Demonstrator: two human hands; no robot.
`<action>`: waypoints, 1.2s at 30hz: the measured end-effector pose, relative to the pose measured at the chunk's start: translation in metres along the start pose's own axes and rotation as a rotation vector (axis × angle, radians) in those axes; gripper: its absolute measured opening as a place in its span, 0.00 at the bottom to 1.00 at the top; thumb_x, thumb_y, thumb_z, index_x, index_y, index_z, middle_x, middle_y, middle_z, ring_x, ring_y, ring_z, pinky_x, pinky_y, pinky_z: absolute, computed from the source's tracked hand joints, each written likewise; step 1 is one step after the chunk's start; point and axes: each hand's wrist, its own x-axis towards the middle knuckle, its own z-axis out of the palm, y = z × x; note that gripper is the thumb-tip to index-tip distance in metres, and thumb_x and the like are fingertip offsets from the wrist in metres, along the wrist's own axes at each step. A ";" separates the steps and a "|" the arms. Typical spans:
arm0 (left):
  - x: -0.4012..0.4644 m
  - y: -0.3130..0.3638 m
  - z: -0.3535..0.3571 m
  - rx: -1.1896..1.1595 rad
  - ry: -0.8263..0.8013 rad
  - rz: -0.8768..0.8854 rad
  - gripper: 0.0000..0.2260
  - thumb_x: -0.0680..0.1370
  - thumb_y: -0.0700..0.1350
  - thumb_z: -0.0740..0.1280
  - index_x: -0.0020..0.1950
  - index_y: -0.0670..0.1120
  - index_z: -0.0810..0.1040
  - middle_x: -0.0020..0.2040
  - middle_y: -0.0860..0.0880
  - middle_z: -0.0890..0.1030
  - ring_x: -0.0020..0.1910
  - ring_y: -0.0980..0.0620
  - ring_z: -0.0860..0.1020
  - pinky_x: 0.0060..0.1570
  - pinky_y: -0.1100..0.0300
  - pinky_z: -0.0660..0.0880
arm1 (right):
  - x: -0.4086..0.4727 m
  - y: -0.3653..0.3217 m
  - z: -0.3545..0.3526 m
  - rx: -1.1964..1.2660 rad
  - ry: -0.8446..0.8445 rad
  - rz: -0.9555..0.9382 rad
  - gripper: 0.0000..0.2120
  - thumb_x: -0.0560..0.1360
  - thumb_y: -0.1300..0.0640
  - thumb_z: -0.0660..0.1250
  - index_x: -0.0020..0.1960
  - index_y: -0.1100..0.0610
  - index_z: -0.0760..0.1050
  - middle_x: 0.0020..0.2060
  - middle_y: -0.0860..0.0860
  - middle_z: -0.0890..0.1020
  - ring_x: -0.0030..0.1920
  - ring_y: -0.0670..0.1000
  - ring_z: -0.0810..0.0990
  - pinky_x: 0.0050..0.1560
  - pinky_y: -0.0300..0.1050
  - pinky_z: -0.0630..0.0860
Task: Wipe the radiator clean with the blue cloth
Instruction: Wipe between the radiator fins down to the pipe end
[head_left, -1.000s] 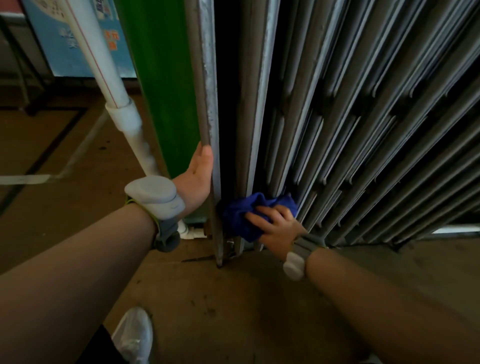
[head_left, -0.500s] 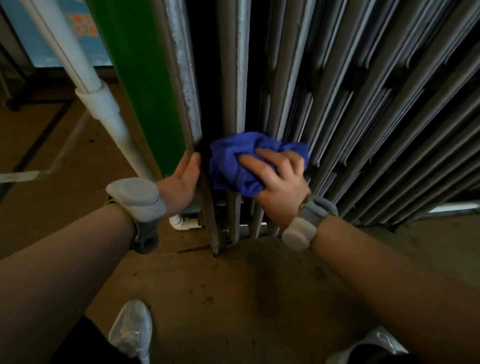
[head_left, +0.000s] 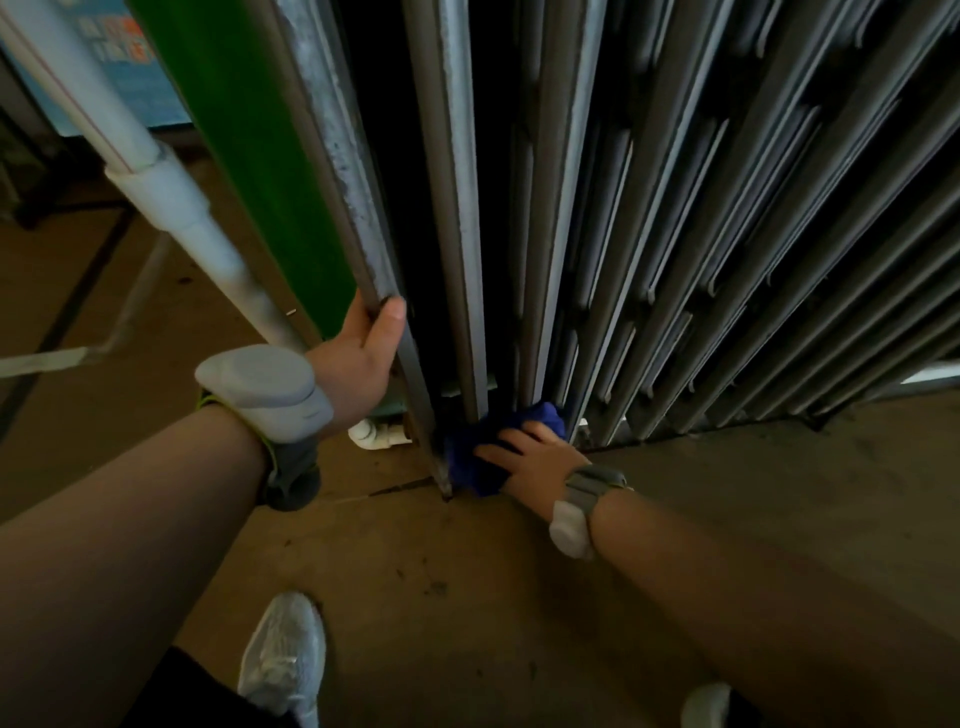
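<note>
A tall grey metal radiator (head_left: 649, 208) with many vertical fins fills the upper right of the head view. My right hand (head_left: 530, 460) presses a bunched blue cloth (head_left: 472, 462) against the foot of the leftmost fins, just above the floor. My left hand (head_left: 363, 353) grips the radiator's outer end fin (head_left: 343, 156), with the thumb hooked over its edge; its fingers are hidden behind the fin. Both wrists wear grey bands.
A white pipe (head_left: 171, 208) slants down at the left beside a green panel (head_left: 260, 156), with a white pipe fitting (head_left: 374, 434) at the radiator's base. Brown floor (head_left: 467, 597) lies below. My light shoes (head_left: 285, 660) stand near the bottom edge.
My right hand has slid the blue cloth down the fins from mid-height to their foot. My left hand stays on the end fin, now with its thumb hooked over the edge.
</note>
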 end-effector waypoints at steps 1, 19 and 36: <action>-0.001 0.001 0.000 0.027 0.000 -0.006 0.27 0.78 0.62 0.50 0.76 0.56 0.49 0.72 0.47 0.65 0.68 0.43 0.69 0.69 0.47 0.64 | 0.001 -0.002 -0.001 0.025 0.095 0.017 0.12 0.59 0.51 0.80 0.41 0.42 0.83 0.59 0.47 0.79 0.59 0.57 0.75 0.62 0.54 0.64; -0.023 0.004 -0.021 0.248 -0.210 0.071 0.25 0.81 0.51 0.54 0.74 0.61 0.46 0.53 0.64 0.69 0.51 0.60 0.72 0.46 0.75 0.70 | 0.007 -0.003 0.050 0.077 -0.153 0.011 0.10 0.71 0.52 0.68 0.49 0.40 0.81 0.63 0.42 0.75 0.62 0.51 0.76 0.62 0.50 0.71; -0.018 -0.020 -0.143 0.153 0.606 0.552 0.15 0.75 0.45 0.67 0.60 0.43 0.70 0.59 0.42 0.70 0.48 0.48 0.75 0.49 0.58 0.71 | 0.006 -0.043 -0.146 0.417 0.364 0.352 0.26 0.66 0.64 0.62 0.59 0.43 0.77 0.62 0.52 0.73 0.58 0.55 0.70 0.57 0.51 0.67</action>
